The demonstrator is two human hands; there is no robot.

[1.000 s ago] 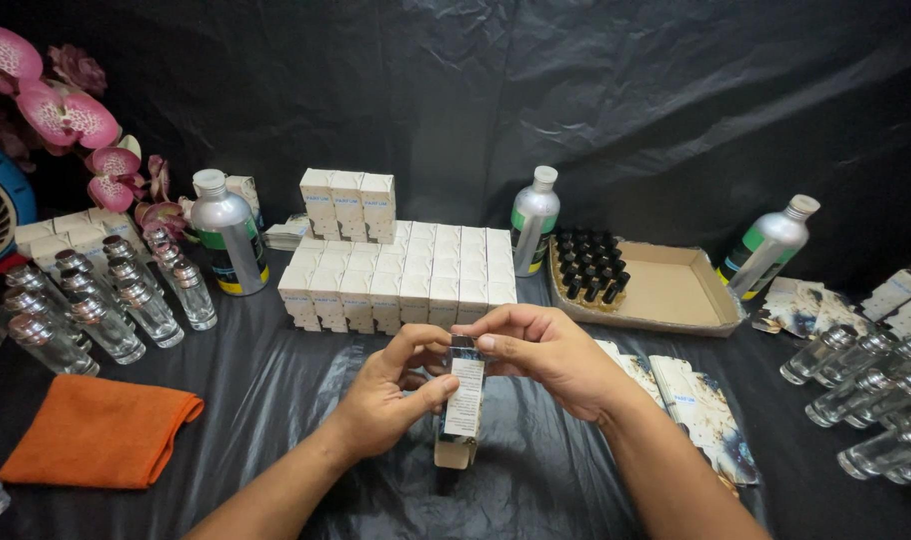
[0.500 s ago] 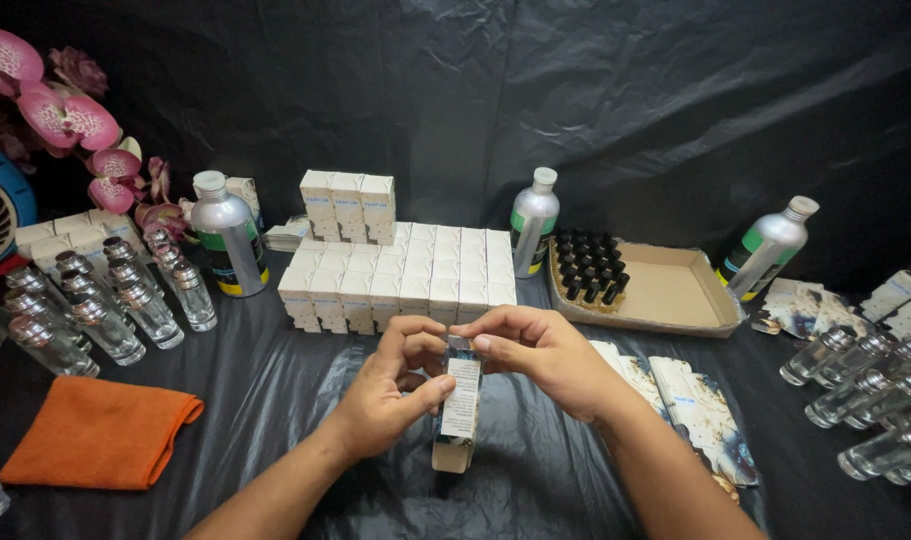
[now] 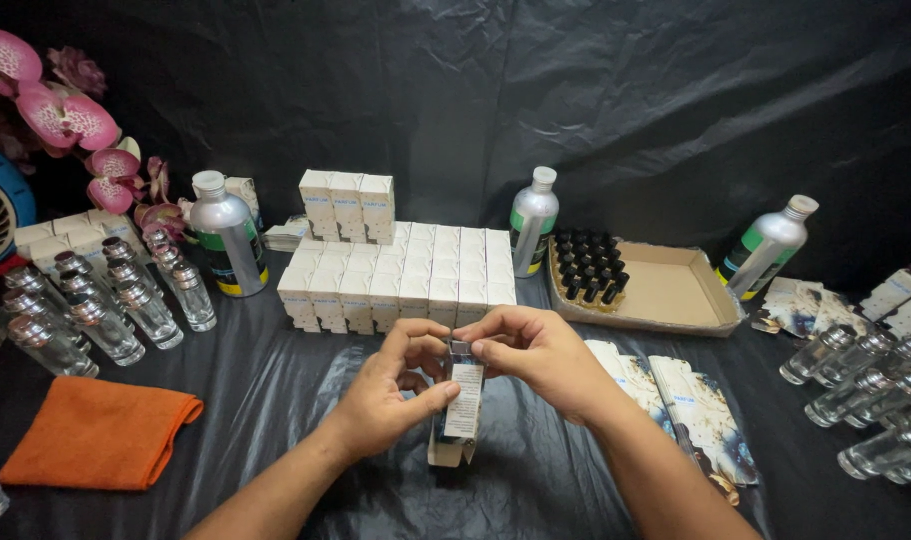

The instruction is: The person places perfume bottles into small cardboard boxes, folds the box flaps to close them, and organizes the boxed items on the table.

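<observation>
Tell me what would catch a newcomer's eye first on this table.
At the front centre, the left hand and right hand hold a small upright carton together. Behind them stands a tidy block of white boxes. Pink orchid flowers stand out at far left, above an orange cloth.

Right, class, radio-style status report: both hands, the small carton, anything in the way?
Left hand and right hand both gripping upright small carton, fingertips at its top. Bottom flap open. Nothing in the way.

- My table, draped in black plastic.
- On it: orange cloth, white boxes, silver bottles, cardboard tray, glass bottles.
</observation>
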